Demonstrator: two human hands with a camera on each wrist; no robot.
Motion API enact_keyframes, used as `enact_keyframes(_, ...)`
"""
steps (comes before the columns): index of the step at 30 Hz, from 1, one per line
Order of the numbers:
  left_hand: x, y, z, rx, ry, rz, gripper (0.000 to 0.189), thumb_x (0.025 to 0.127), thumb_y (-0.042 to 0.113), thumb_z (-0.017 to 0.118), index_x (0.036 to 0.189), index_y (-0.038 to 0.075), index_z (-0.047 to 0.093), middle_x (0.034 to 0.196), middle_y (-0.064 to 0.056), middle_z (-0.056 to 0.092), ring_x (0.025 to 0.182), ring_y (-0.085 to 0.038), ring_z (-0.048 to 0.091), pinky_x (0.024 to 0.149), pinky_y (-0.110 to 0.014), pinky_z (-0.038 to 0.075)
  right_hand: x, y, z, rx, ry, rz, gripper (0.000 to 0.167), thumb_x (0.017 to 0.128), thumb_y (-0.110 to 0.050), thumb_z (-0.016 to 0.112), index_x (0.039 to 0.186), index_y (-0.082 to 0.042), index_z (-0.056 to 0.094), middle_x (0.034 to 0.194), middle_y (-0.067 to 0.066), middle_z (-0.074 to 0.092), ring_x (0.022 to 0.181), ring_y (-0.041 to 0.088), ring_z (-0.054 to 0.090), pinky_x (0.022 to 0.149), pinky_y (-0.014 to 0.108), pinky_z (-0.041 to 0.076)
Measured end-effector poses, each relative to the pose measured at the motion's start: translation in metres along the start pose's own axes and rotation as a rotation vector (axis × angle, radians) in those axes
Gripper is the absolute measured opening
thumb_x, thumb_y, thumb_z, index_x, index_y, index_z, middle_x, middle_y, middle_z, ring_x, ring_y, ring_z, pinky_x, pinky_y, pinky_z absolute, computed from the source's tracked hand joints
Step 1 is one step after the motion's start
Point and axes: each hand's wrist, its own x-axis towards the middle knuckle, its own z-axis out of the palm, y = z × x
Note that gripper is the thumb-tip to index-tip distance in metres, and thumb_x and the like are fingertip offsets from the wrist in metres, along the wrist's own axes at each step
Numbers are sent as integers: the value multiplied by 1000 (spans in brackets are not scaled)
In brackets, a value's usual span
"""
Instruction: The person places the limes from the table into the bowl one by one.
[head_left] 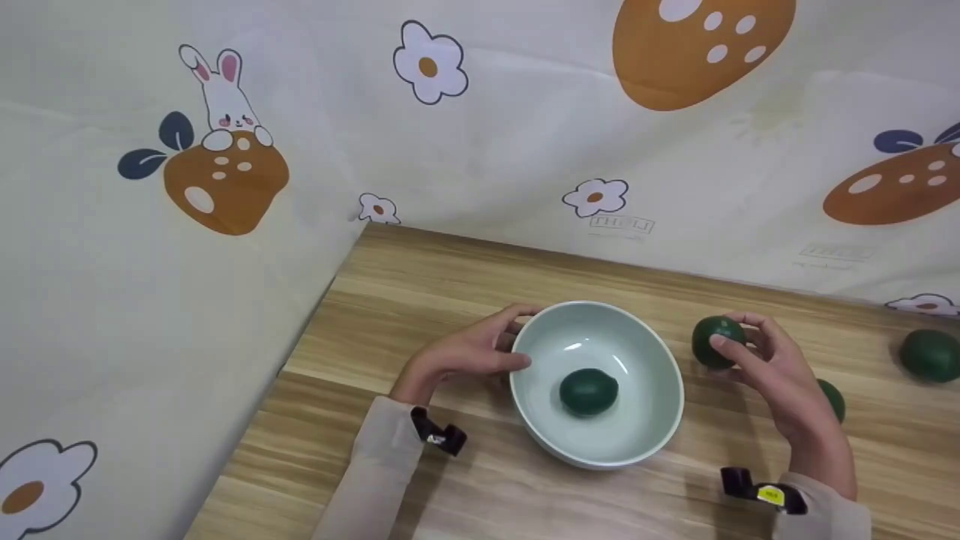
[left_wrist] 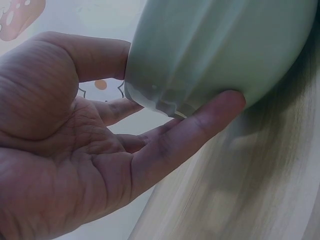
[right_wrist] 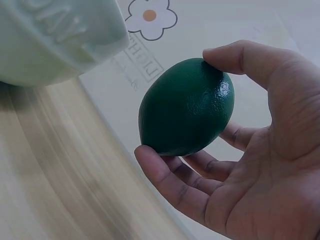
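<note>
In the head view, a pale green bowl (head_left: 645, 382) stands on the wooden table with one dark green lime (head_left: 587, 392) lying inside it. My left hand (head_left: 472, 349) grips the bowl's left side, thumb at the rim. From the left wrist view, its fingers (left_wrist: 190, 125) reach along the bowl's outer wall and under its lower edge. To the right of the bowl, my right hand (head_left: 784, 382) holds a second dark green lime (head_left: 709, 341). Thumb and fingertips pinch this lime at its ends in the right wrist view, beside the bowl's outer wall (right_wrist: 60, 45).
Another green lime (head_left: 834, 397) lies partly hidden behind my right wrist. One more lime (head_left: 930, 355) rests on the table at the far right. A printed cloth wall (head_left: 480, 150) borders the wooden table (head_left: 390, 277) at its back and left edges.
</note>
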Motion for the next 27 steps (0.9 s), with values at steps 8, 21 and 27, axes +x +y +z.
enact_keyframes(8, 1, 0, -1, 17, 4, -13, 74, 97, 2, 67, 162, 18, 36, 154, -24, 50, 143, -38, 55, 113, -45, 54, -2, -3, -2, -8, -1, -4, 41, 104, -32, 68, 137, -21, 47, 127, -8, 56, 103, 0, 68, 87, 29, 65)
enact_keyframes(21, 0, 0, -1, -15, 0, -19, 77, 96, 0, 67, 163, 19, 35, 157, -24, 48, 144, -41, 54, 112, -46, 55, -8, -13, 2, 30, -10, -36, 40, 103, -26, 70, 135, -16, 48, 124, -8, 58, 102, 1, 71, 84, 31, 66)
enact_keyframes(27, 1, -1, -1, -14, -9, -4, 76, 96, -2, 65, 163, 16, 33, 155, -26, 48, 142, -41, 56, 108, -45, 58, -10, -16, 6, 61, -20, -69, 39, 103, -21, 70, 134, -15, 48, 123, -10, 61, 103, 2, 71, 83, 30, 66)
